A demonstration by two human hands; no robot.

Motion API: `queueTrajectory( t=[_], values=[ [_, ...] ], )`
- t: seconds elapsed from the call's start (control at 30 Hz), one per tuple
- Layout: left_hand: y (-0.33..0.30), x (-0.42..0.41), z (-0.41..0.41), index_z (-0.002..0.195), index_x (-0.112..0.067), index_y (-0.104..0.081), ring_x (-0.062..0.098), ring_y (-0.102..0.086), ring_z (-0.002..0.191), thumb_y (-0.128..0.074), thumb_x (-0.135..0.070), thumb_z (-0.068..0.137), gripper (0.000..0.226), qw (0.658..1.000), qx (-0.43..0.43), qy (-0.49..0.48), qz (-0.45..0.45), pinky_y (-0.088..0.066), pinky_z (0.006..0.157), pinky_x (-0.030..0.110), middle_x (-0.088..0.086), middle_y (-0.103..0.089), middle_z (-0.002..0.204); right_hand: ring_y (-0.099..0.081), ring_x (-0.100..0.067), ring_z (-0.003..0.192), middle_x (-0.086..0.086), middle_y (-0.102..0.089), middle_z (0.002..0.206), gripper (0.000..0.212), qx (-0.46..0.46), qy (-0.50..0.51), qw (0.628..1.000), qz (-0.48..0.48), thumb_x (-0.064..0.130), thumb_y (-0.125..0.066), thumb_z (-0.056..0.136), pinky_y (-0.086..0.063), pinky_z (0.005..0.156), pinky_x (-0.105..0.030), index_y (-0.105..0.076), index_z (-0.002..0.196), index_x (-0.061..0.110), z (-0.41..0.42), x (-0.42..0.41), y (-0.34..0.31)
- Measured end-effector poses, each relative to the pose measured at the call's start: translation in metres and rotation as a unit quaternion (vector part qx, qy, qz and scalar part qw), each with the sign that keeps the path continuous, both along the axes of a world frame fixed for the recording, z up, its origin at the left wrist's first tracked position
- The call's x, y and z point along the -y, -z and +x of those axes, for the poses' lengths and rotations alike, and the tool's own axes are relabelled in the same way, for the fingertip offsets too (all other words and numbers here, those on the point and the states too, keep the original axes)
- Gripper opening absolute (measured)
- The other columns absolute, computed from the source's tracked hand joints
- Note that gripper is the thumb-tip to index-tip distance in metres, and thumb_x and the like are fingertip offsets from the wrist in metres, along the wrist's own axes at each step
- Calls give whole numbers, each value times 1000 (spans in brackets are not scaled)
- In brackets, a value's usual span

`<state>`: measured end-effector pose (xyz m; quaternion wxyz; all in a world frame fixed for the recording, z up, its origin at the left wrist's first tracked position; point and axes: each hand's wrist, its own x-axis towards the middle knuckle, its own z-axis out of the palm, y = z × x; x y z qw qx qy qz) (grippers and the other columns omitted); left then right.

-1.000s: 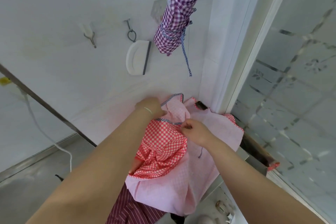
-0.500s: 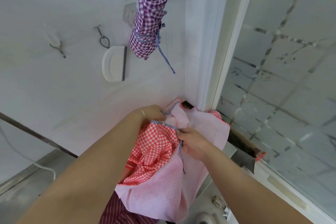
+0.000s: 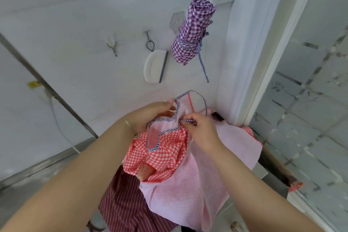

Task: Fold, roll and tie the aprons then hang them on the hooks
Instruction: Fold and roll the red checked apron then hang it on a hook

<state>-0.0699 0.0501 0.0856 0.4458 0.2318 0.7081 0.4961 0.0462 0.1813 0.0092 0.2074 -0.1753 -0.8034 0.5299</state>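
The red gingham apron (image 3: 162, 156) sits bunched low in the corner, right under the wall hooks, a soft crumple of thin cotton showing its pale pink reverse across the right half, which drapes flat and hangs down over the edge of whatever carries it. It has no clear long axis like this; the bib end points up toward the wall. A narrow blue-and-white striped tie (image 3: 165, 118) edges the bib and loops up above the hands.

The left hand (image 3: 150, 115) has its grip curled round the upper edge of the cloth. The right hand (image 3: 199, 130) pinches the striped tie between thumb and fingertips, just beside the left.

Above, a purple gingham apron (image 3: 192, 32) is rolled into a tight cylinder, bound round its middle with its own striped tie, hanging on the wall with its long axis nearly upright and a loose end dangling. To its left are a metal hook (image 3: 113, 46), a wire loop hook (image 3: 149, 42) and a white plastic scraper (image 3: 155, 68). A maroon striped cloth (image 3: 122, 207) lies under the red apron.
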Motion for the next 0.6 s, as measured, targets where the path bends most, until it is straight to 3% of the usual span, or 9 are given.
queueTrajectory(
  t=[0.07, 0.1, 0.2, 0.27, 0.33, 0.43, 0.53, 0.6],
  values=[
    [-22, 8, -1, 104, -10, -60, 19, -59, 95, -42, -81, 77, 79, 971, -204, 71, -104, -46, 88, 31, 2, -64, 105, -63, -14, 88, -2, -70, 98, 12, 0, -32, 995, 97, 12, -67, 88, -47, 80, -27, -73, 97, 13, -5, 18, -10],
    [-30, 6, -2, 104, -11, -60, 17, -57, 92, -42, -81, 76, 77, 942, -287, 90, -149, -45, 84, 31, 0, -62, 103, -63, -17, 91, -3, -70, 101, 14, 3, -50, 989, 138, 14, -64, 89, -47, 81, -30, -73, 101, 13, -6, 24, -15],
    [-45, 2, -6, 99, -7, -62, 17, -51, 82, -59, -46, 91, 40, 870, -442, 63, -211, -38, 66, 21, 1, -59, 87, -63, -23, 93, -6, -70, 103, 17, 6, -93, 977, 193, 20, -60, 93, -47, 80, -35, -71, 104, 14, -11, 44, -30],
    [-50, 1, -5, 97, -9, -65, 12, -49, 81, -62, -30, 92, 22, 866, -466, 10, -180, -34, 60, 14, -6, -57, 83, -64, -22, 89, -6, -71, 99, 15, -14, -101, 981, 165, 20, -62, 92, -45, 76, -32, -71, 101, 11, -11, 50, -39],
    [-55, 1, -4, 109, -8, -66, 9, -50, 86, -61, -22, 94, 22, 879, -459, -30, -129, -35, 62, 10, -5, -59, 95, -62, -14, 87, -2, -70, 95, 11, -57, -78, 990, 99, 17, -64, 91, -44, 76, -23, -72, 97, 12, -8, 48, -51],
    [-68, 6, 2, 107, -12, -59, 6, -49, 71, -55, -18, 97, 13, 893, -439, -43, -86, -35, 53, 3, -6, -55, 86, -59, 3, 82, 13, -66, 87, 8, -113, -13, 993, 41, 14, -68, 87, -42, 76, -10, -73, 89, 20, -2, 39, -71],
    [-83, 9, 9, 98, -17, -59, 5, -49, 59, -55, -15, 96, 6, 900, -432, 10, -56, -40, 58, 13, -5, -58, 73, -62, 4, 79, 20, -66, 81, 11, -121, 8, 993, -4, 16, -71, 85, -48, 77, -17, -69, 84, 26, 1, 31, -95],
    [-97, 10, 17, 100, -23, -64, -1, -53, 59, -52, -10, 96, 18, 899, -432, 60, -40, -43, 64, 13, -7, -65, 75, -62, -2, 78, 17, -65, 81, 8, -124, 18, 992, 8, 18, -72, 85, -51, 76, -26, -66, 84, 24, 3, 24, -108]
  ],
)
